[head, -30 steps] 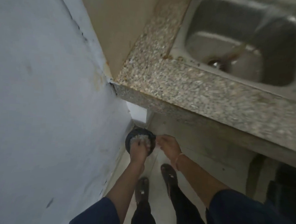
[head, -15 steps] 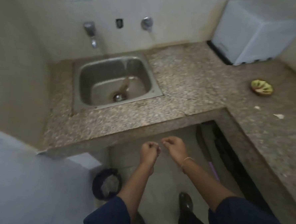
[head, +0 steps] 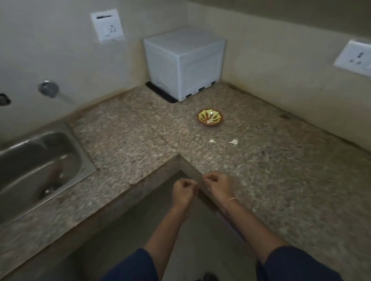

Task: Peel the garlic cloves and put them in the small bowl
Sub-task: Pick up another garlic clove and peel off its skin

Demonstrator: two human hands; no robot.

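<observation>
Head view looks down on my two hands held close together over the inner corner of the speckled stone counter (head: 137, 126). My left hand (head: 184, 192) is curled into a loose fist. My right hand (head: 219, 186) has its fingertips drawn together towards the left. The grip of both is narrow, but the blur hides whether either pinches a clove or a skin, so I cannot tell. A thin bracelet (head: 231, 200) sits on my right wrist, and dark blue sleeves (head: 302, 275) cover my upper arms.

The small bowl (head: 210, 117), yellow-green with a brown rim, stands on the counter well beyond my hands, with something pale inside. Between it and me lie two pale scraps (head: 233, 141) near each other; cloves or peel, I cannot say.

A white box (head: 185, 62) stands in the far corner behind the bowl, apart from it. The steel sink (head: 33, 170) is set into the counter to my left. Wall sockets (head: 106, 28) hang above the counter, and a round metal fitting (head: 48, 88) sits above the sink.
</observation>
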